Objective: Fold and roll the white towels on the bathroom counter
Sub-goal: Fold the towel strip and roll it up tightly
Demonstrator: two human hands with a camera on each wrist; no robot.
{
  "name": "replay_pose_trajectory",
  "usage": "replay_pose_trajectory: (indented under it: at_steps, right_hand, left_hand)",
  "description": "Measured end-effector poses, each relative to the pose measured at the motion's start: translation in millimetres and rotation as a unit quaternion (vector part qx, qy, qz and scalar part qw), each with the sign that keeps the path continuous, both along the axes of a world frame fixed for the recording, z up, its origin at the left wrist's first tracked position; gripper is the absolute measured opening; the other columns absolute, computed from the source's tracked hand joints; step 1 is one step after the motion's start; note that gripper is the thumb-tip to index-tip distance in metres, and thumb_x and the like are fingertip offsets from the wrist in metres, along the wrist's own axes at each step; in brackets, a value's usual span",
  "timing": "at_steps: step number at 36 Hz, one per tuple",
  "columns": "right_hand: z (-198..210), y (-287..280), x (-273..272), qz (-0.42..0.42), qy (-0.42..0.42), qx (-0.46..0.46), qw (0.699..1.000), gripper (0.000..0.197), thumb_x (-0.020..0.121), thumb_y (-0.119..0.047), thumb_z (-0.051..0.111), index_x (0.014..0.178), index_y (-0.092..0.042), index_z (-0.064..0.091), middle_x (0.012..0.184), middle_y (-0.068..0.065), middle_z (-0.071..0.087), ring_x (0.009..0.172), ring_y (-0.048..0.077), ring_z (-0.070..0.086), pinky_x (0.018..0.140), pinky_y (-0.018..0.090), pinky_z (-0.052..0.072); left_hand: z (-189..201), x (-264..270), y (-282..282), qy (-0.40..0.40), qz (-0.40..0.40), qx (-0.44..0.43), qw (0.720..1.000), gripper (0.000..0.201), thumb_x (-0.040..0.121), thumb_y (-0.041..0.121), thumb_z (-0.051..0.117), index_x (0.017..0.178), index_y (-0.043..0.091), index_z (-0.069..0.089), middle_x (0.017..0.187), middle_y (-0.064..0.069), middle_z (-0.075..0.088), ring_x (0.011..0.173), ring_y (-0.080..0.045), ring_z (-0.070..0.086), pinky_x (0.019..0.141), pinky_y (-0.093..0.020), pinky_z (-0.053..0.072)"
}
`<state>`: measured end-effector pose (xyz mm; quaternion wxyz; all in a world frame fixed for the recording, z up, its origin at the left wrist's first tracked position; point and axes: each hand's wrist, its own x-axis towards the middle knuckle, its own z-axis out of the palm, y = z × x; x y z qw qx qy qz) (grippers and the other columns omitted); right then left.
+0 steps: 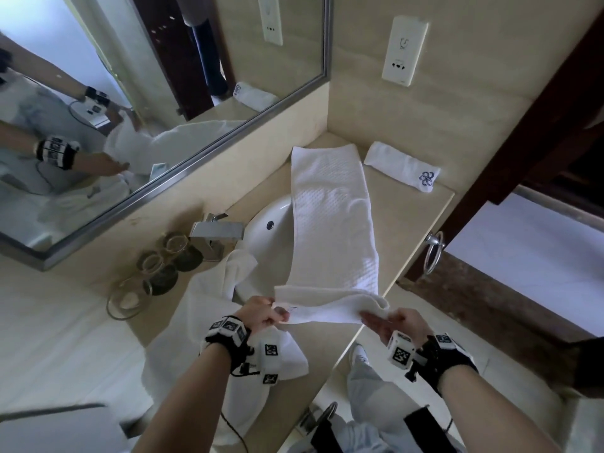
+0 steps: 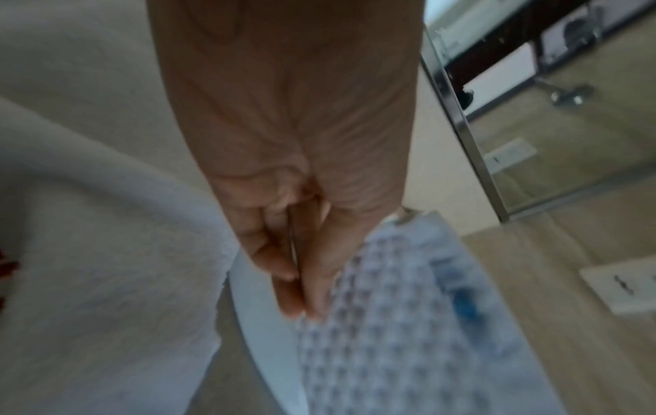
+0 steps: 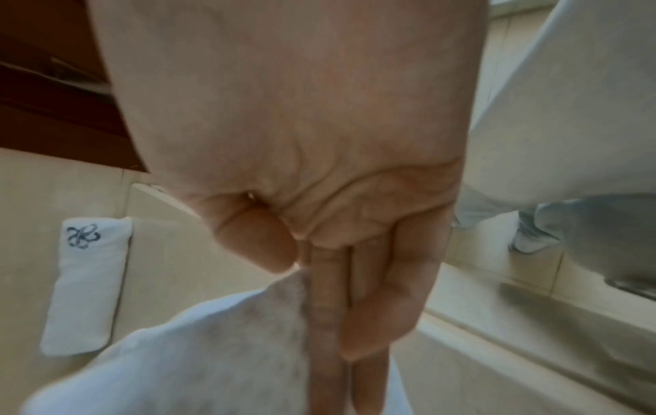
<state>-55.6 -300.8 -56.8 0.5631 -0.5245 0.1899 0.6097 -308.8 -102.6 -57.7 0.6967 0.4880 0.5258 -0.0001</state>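
At the table's front edge, the waffle towel (image 1: 333, 220)'s near end is pinched by the left hand (image 1: 261, 313) and right hand (image 1: 397, 323), fingers clamped; uneven tension would likely skew the roll.

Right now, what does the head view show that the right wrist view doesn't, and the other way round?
Only the head view shows the left hand pinching the long towel, plus the sink, faucet, mirror and a loose towel.

Only the right wrist view shows the right hand's thumb pressed on the towel's near end against straight fingers.

Both show the right hand, that towel, and the rolled towel with a blue emblem.
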Motion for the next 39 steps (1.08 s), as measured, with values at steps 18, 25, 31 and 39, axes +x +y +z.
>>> replay_pose_trajectory:
  at_steps: [18, 25, 31, 39]
  right_hand:
    - [-30, 63, 51, 0.141, -0.364, -0.123, 0.912, 0.032, 0.088, -0.017, 0.063, 0.113, 0.003, 0.066, 0.1, 0.014, 0.066, 0.094, 0.028, 0.061, 0.087, 0.035, 0.049]
    - [-35, 84, 41, 0.236, -0.379, -0.183, 0.876, 0.036, 0.095, -0.024, 0.05, 0.107, 0.007, 0.064, 0.097, 0.025, 0.061, 0.083, 0.024, 0.051, 0.071, 0.029, 0.037]
    - [-36, 94, 51, 0.227, -0.342, -0.221, 0.885, 0.046, 0.087, -0.028, 0.06, 0.109, 0.013, 0.062, 0.105, 0.027, 0.065, 0.1, 0.037, 0.062, 0.084, 0.038, 0.047]
    - [-41, 83, 59, 0.197, -0.299, -0.259, 0.897, 0.037, 0.06, -0.034, 0.066, 0.077, -0.002, 0.058, 0.075, 0.014, 0.062, 0.079, 0.033, 0.063, 0.076, 0.044, 0.055]
  left_hand:
    - [-7, 74, 26, -0.012, 0.02, 0.226, 0.974, 0.016, 0.097, 0.026, 0.051, 0.104, 0.017, 0.063, 0.095, 0.0, 0.068, 0.091, -0.016, 0.063, 0.079, -0.029, 0.047]
    - [-28, 76, 26, 0.159, 0.046, 0.188, 0.968, 0.025, 0.09, 0.015, 0.053, 0.065, 0.013, 0.053, 0.064, -0.001, 0.052, 0.068, -0.023, 0.052, 0.056, -0.027, 0.033]
    - [-30, 76, 29, 0.241, -0.076, 0.225, 0.941, 0.042, 0.091, 0.024, 0.05, 0.052, 0.015, 0.037, 0.053, 0.001, 0.04, 0.049, -0.012, 0.037, 0.047, -0.025, 0.024]
    - [-34, 82, 30, 0.235, -0.078, 0.152, 0.957, 0.041, 0.089, 0.026, 0.051, 0.054, 0.015, 0.035, 0.056, -0.002, 0.039, 0.053, -0.019, 0.037, 0.055, -0.029, 0.027]
